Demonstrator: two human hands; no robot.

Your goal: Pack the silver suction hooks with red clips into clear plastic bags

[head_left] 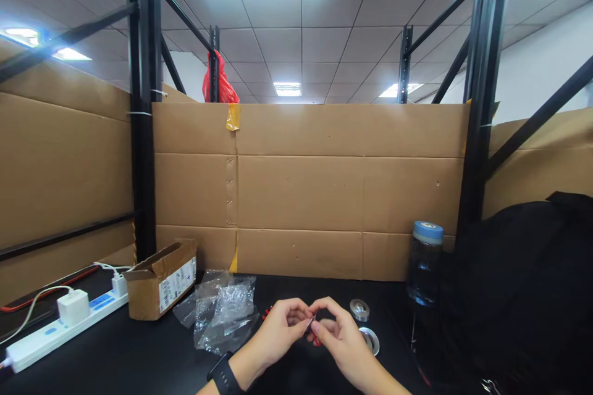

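The left hand [283, 326] and right hand [341, 336] meet above the black surface [152, 358], fingers of both clamped on a small thin piece [311, 323], too small to identify. Two round silvery items [360, 310] lie just beside the right hand. Clear plastic bags [225, 315] lie left of the hands; a bottle [424, 265] stands near the surface's far edge, rightward.

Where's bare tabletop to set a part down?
Front left: black tabletop between power strip and plastic bags. Narrow band behind left hand and right hand, before the cardboard wall. Crowded: beside the right hand, two round silver pieces; back left, cardboard box close to bags.
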